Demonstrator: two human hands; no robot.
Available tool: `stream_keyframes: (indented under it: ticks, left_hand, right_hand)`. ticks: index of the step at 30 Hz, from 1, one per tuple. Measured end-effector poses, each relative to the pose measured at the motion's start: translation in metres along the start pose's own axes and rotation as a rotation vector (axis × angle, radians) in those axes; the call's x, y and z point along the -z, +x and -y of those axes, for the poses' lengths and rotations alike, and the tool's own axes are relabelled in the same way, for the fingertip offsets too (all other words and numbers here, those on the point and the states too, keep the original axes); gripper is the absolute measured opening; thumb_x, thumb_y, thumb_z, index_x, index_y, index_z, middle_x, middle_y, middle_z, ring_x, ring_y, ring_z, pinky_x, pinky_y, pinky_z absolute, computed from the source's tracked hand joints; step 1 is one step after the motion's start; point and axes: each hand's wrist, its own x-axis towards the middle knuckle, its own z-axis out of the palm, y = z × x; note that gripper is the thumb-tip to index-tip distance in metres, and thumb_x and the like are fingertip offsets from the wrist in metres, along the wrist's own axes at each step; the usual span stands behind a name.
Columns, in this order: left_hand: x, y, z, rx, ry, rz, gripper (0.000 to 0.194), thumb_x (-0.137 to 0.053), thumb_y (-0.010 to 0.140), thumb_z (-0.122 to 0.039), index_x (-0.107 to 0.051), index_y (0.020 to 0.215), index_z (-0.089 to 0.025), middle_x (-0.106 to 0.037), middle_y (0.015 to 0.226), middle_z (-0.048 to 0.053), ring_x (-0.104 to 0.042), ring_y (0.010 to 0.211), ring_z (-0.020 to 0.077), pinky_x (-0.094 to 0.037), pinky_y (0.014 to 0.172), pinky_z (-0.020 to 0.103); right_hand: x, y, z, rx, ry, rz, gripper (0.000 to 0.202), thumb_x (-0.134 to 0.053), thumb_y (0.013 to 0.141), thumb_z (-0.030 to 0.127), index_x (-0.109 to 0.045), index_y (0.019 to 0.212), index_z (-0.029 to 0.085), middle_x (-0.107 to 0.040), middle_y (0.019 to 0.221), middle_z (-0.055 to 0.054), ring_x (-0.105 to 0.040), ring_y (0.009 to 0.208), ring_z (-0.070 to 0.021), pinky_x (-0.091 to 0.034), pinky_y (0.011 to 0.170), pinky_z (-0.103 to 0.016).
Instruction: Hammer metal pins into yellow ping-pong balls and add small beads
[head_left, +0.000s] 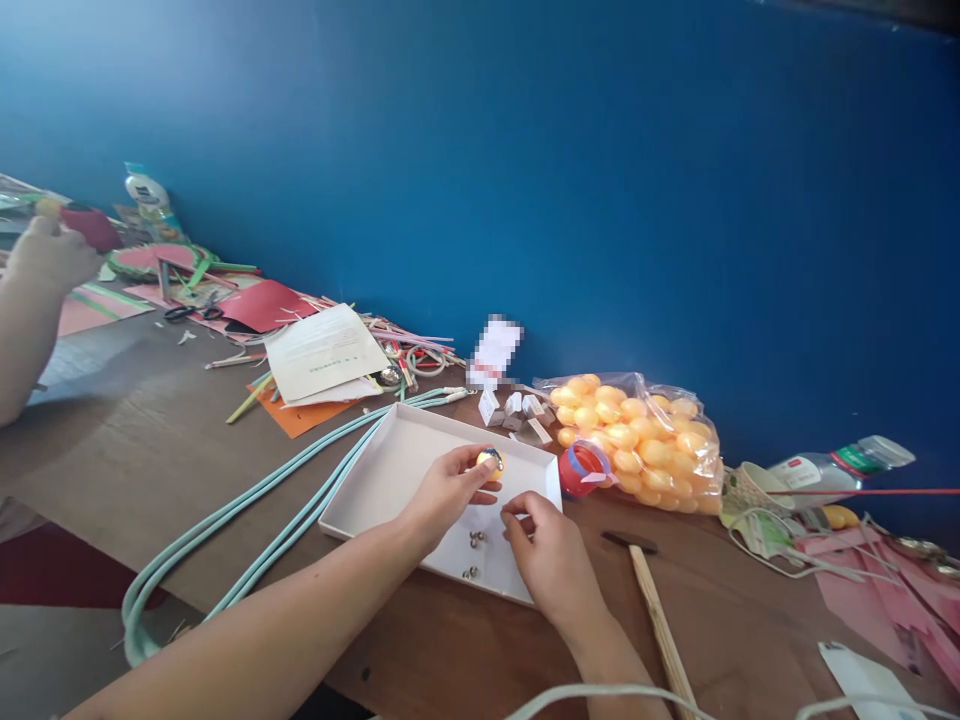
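My left hand (pixel 454 490) is closed on a small yellow-orange ball (pixel 491 464) with a dark, shiny patch on top, above a shallow white box lid (pixel 390 450). Close by on the right is my right hand (pixel 544 550), its thumb and fingertips pinched together over the lid's right side. Whatever may be between those fingertips is too small to make out. Several little silver metal balls (pixel 477 540) lie inside the lid, below and between my hands.
Right of the lid stand a red cup (pixel 581 468) and a clear bag of orange balls (pixel 652 440). A hammer (pixel 660 620) lies beside my right forearm. Light-blue cords (pixel 247 510) loop at left, near papers (pixel 326 350). Another person's hand (pixel 56 255) is far left.
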Motion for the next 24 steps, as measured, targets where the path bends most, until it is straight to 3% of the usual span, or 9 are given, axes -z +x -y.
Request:
stream_keyframes:
  ticks: [3, 6, 13, 20, 24]
  left_hand:
    - [-0.001, -0.002, -0.001, 0.003, -0.004, -0.005, 0.046, -0.073, 0.07, -0.044, -0.064, 0.103, -0.013, -0.064, 0.095, 0.01, -0.066, 0.078, 0.0177, -0.054, 0.069, 0.029]
    - [0.0, -0.001, 0.0, 0.03, -0.011, 0.014, 0.046, -0.073, 0.071, -0.043, -0.064, 0.103, -0.013, -0.064, 0.096, 0.01, -0.066, 0.078, 0.017, -0.054, 0.068, 0.028]
    - [0.002, 0.0, -0.002, 0.112, -0.158, 0.107, 0.037, -0.07, 0.076, -0.034, -0.063, 0.106, -0.013, -0.065, 0.096, 0.01, -0.064, 0.071, 0.0121, -0.055, 0.065, 0.023]
    - [0.001, -0.004, -0.008, 0.159, -0.217, 0.205, 0.038, -0.067, 0.079, -0.03, -0.06, 0.113, -0.015, -0.065, 0.111, 0.013, -0.066, 0.07, 0.0127, -0.054, 0.061, 0.023]
    - [0.001, -0.004, -0.007, 0.153, -0.238, 0.233, 0.034, -0.065, 0.081, -0.027, -0.061, 0.111, -0.012, -0.066, 0.108, 0.014, -0.066, 0.072, 0.013, -0.055, 0.066, 0.023]
  right_hand:
    - [0.003, -0.004, -0.002, -0.072, 0.318, -0.037, 0.014, -0.054, 0.084, 0.035, -0.061, 0.082, 0.023, -0.068, 0.066, 0.0, -0.068, 0.063, -0.0185, -0.051, 0.055, -0.026]
    - [0.003, -0.006, -0.004, -0.076, 0.509, -0.109, 0.021, -0.059, 0.082, 0.041, -0.062, 0.082, 0.02, -0.068, 0.069, -0.002, -0.067, 0.061, -0.0183, -0.054, 0.053, -0.027]
    - [0.006, -0.008, -0.007, -0.008, 0.532, -0.191, 0.019, -0.057, 0.086, 0.038, -0.061, 0.089, 0.02, -0.064, 0.065, 0.001, -0.061, 0.055, -0.0121, -0.051, 0.059, -0.024]
    - [0.004, -0.012, -0.004, 0.05, 0.645, -0.231, 0.016, -0.057, 0.087, 0.035, -0.06, 0.093, 0.02, -0.065, 0.095, -0.005, -0.065, 0.068, -0.0137, -0.056, 0.06, -0.027]
    - [0.006, -0.014, 0.001, 0.04, 0.72, -0.243, 0.015, -0.059, 0.087, 0.033, -0.06, 0.093, 0.02, -0.066, 0.078, -0.001, -0.064, 0.063, -0.0127, -0.057, 0.06, -0.027]
